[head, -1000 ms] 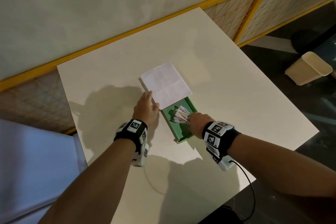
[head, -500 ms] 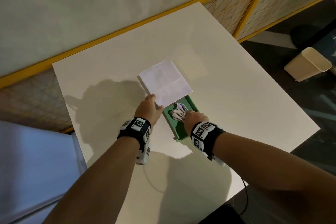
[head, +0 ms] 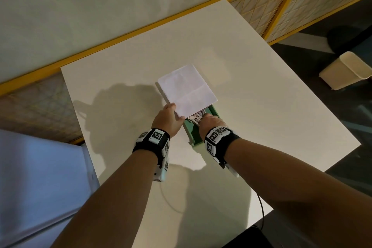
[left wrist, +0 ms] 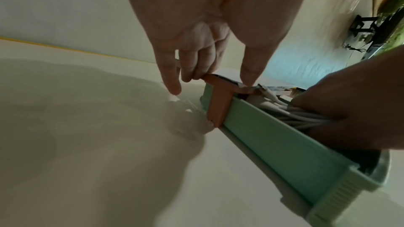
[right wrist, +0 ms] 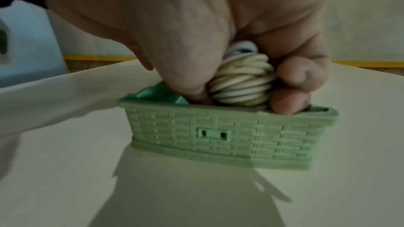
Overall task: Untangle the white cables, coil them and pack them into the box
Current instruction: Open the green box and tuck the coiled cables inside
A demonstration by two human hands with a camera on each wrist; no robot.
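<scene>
Gripping the coiled cables (right wrist: 240, 82), the right hand (head: 209, 123) is pressing them into the green box (right wrist: 218, 134) at frame centre, while the left hand (head: 167, 121) is pinching the lid (head: 187, 90) half-covering it on the table (head: 261, 106).

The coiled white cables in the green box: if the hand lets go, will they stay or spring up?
The coiled white cables probably spring up somewhat: the right hand grips them above the green box rim. They look flexible and light. The white cover may hold them down.
</scene>
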